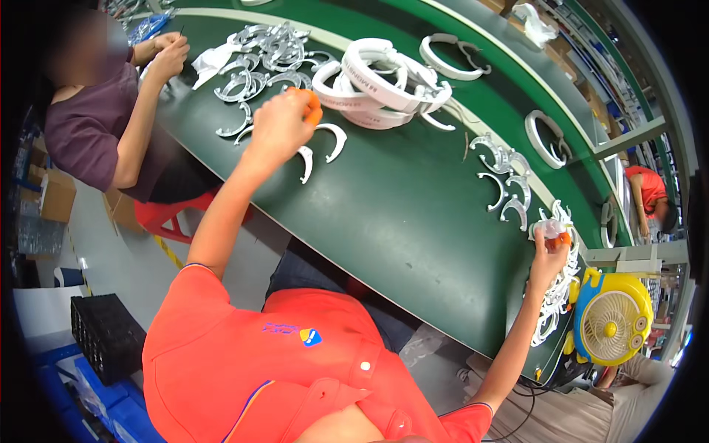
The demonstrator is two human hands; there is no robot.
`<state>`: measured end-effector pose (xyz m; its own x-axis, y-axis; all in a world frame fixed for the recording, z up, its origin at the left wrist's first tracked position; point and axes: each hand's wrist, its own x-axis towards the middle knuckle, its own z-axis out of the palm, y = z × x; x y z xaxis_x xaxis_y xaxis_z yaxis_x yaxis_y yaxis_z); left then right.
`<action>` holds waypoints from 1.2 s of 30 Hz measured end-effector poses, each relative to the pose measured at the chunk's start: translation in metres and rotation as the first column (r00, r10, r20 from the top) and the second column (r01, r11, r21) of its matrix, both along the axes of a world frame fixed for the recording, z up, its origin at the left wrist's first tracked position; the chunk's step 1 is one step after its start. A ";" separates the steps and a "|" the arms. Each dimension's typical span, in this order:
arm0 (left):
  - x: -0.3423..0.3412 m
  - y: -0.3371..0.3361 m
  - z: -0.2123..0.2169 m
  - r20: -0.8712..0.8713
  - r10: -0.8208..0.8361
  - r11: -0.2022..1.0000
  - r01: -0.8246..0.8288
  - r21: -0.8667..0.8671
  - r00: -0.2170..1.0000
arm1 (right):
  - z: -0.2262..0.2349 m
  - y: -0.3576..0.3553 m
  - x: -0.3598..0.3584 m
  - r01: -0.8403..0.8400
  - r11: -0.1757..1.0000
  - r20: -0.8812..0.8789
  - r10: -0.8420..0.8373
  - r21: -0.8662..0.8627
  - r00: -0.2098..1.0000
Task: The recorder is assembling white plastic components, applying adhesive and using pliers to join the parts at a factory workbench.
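Note:
My left hand, with orange finger covers, is closed over the left part of the green table. What its curled fingers hold, if anything, is hidden. Close by lie a silver-white C-shaped part and another curved part. Off to the right, my right hand, also with orange finger covers, reaches into a pile of white curved parts. Its fingers are bent together near a pale piece, and the grip is too small to make out. Several silver C-shaped parts lie just beyond that hand.
White headband-like loops are stacked at the table's far side, beside a heap of silver curved parts. More loops rest on the green conveyor. A yellow fan stands right. A co-worker's hands work at the left.

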<state>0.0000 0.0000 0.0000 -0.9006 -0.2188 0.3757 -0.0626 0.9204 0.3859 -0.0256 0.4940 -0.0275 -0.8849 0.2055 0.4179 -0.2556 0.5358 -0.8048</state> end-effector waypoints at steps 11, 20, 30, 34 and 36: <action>-0.148 -0.006 0.076 0.384 -0.265 0.953 0.179 0.244 0.884 | -0.022 0.006 -0.014 0.107 0.974 0.022 -0.114 0.200 0.993; -0.093 0.019 0.103 -0.025 -0.229 0.901 0.221 0.374 0.973 | 0.041 -0.048 0.041 0.411 0.882 -0.483 -0.264 0.229 0.835; 0.017 0.136 0.046 0.002 -0.568 0.187 0.127 0.974 0.823 | 0.046 -0.192 0.085 0.032 0.548 -0.322 0.443 0.836 0.837; 0.002 0.135 0.033 -0.084 -0.510 -0.099 0.039 0.994 0.856 | 0.029 -0.187 0.089 -0.195 0.514 -0.223 0.642 0.836 0.733; 0.001 0.139 0.035 -0.078 -0.507 -0.127 0.016 0.992 0.858 | 0.028 -0.186 0.093 -0.232 0.538 -0.252 0.678 0.810 0.691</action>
<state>0.0014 0.1391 0.0353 -0.9690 0.1643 -0.1844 -0.2374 -0.4140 0.8788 0.0676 0.3075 0.0002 -0.3731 -0.6983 0.6109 -0.8520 0.5186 0.0724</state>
